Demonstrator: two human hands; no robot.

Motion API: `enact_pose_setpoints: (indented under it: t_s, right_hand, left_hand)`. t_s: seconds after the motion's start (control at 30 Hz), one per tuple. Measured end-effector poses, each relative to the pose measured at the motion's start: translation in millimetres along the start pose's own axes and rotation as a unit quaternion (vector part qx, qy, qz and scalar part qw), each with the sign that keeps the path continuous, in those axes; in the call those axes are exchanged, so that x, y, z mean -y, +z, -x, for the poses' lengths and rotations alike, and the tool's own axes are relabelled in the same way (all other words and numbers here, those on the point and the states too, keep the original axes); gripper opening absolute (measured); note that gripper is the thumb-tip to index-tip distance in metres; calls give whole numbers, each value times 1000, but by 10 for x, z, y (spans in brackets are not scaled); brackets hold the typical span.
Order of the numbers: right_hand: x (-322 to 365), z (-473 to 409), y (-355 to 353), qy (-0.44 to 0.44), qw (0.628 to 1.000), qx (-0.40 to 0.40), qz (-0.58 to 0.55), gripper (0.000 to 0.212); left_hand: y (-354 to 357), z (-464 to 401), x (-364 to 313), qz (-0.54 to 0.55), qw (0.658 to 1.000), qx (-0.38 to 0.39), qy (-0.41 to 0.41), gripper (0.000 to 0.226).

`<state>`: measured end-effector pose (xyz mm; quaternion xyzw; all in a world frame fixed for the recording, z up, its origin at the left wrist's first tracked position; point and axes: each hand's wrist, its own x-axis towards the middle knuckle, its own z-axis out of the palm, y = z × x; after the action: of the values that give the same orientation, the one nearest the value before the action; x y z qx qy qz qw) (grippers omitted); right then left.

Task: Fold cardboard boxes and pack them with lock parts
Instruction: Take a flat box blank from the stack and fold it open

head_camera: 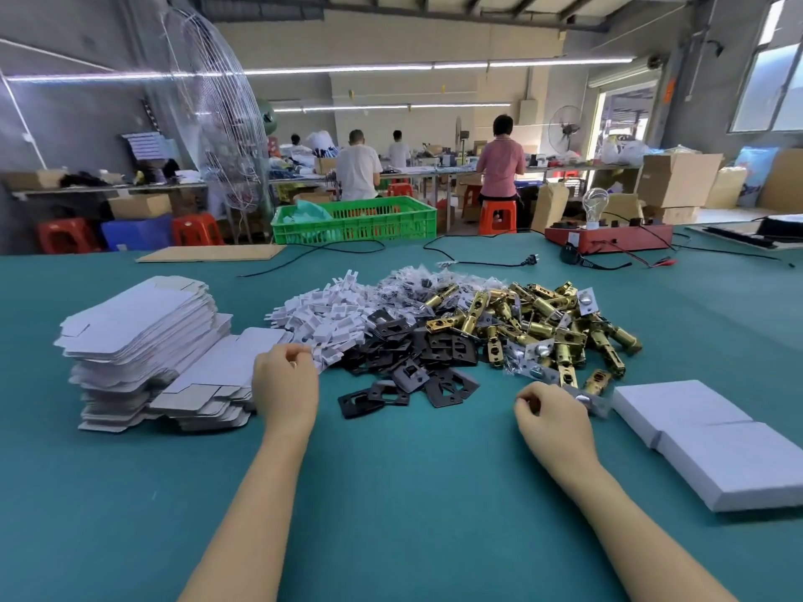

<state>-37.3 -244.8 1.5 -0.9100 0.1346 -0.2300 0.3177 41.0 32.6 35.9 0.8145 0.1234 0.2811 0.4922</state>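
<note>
Right, over by the left edge of the green table sits a tall stack of flat white box blanks, a few slid off at its foot. Left hand is just beside that stack, fingers curled in at the fringe of the white plastic pieces; whether it actually pinches one I cannot tell. Next along, the heap runs on: black strike plates nearest the front, clear bagged parts behind, then brass latch bolts piled thick toward the right. Right hand is at the front of that brass pile, fingers curled round a small clear bag with a silver part. Just beside it, near the right edge, lie two closed white boxes, touching end to end. Nothing lies between the two hands, only bare green cloth. Toward the far edge: a flat cardboard sheet, a black cable with plug, a red test box carrying a glass bulb. Beyond the table, a green crate, red stools, a big standing fan, and people seated with their backs turned at long benches under strip lights.
</note>
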Motion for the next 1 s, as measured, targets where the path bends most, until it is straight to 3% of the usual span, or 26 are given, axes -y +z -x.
enact_pose_setpoints:
  t_s: [0.1, 0.17, 0.23, 0.27, 0.33, 0.43, 0.6, 0.7, 0.83, 0.9, 1.0]
  right_hand:
    - [-20, -30, 0, 20, 999, 0, -29, 14]
    - [-35, -39, 4, 26, 999, 1, -39, 13]
    - [-46, -46, 9, 27, 999, 5, -40, 13]
    - [-52, -49, 12, 28, 999, 7, -38, 13]
    - [-59, -56, 14, 27, 999, 11, -30, 14]
    - [-64, -65, 13, 26, 999, 14, -25, 14]
    - [-57, -57, -6, 25, 999, 19, -26, 15]
    - [-49, -52, -2, 20, 999, 20, -18, 15]
    - [-28, -46, 16, 8, 1000, 22, -1, 15]
    - [-25, -37, 21, 2, 1000, 19, -6, 16]
    - [-20, -16, 36, -11, 999, 0, -41, 17]
  left_hand:
    - [-157, -330, 94, -180, 983, -39, 10, 43]
    - [-232, -496, 217, -319, 946, 47, 30, 64]
    - [-305, -631, 400, -460, 875, 151, 30, 73]
    - [-344, -671, 483, -495, 847, 192, 15, 75]
    - [-390, -686, 564, -499, 836, 229, -15, 77]
    - [-367, -660, 520, -528, 825, 200, 23, 62]
    - [-382, -613, 218, -526, 828, 175, 85, 17]
    - [-297, -505, -20, -417, 895, 97, 124, 16]
    - [-132, -57, -318, -99, 983, 31, 150, 35]
    - [1, 248, -370, 54, 990, 86, 101, 37]
    - [237, 594, -318, 235, 947, 206, -76, 21]
